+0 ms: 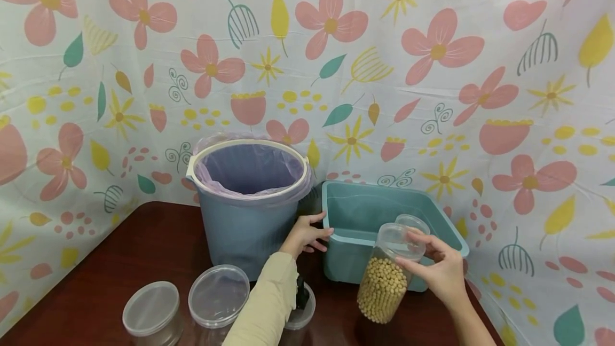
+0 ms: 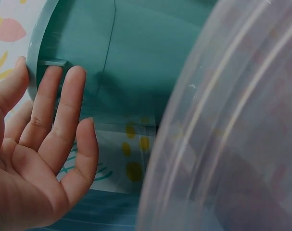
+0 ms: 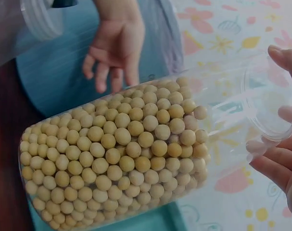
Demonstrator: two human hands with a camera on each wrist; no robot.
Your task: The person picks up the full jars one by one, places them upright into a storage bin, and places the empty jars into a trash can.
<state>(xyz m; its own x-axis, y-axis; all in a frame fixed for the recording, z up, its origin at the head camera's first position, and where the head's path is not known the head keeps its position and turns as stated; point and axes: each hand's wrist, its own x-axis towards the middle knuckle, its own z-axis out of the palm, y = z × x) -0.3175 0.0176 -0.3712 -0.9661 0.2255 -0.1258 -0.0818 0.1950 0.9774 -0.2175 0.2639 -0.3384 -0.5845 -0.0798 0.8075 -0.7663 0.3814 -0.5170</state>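
Observation:
My right hand grips the top of a clear plastic jar, which is tilted, in front of a teal tub. Round yellowish beans fill much of the jar. A second clear round rim shows just behind the jar's top; I cannot tell what it belongs to. At the tub's near left corner, my left hand touches the rim with fingers spread and fairly straight. In the left wrist view, its thumb meets the rim while two fingertips rest against the tub wall.
A blue bin with a purple liner stands left of the tub. Several lidded clear jars stand along the table's front, one partly hidden by the left sleeve. A floral curtain hangs close behind the dark table.

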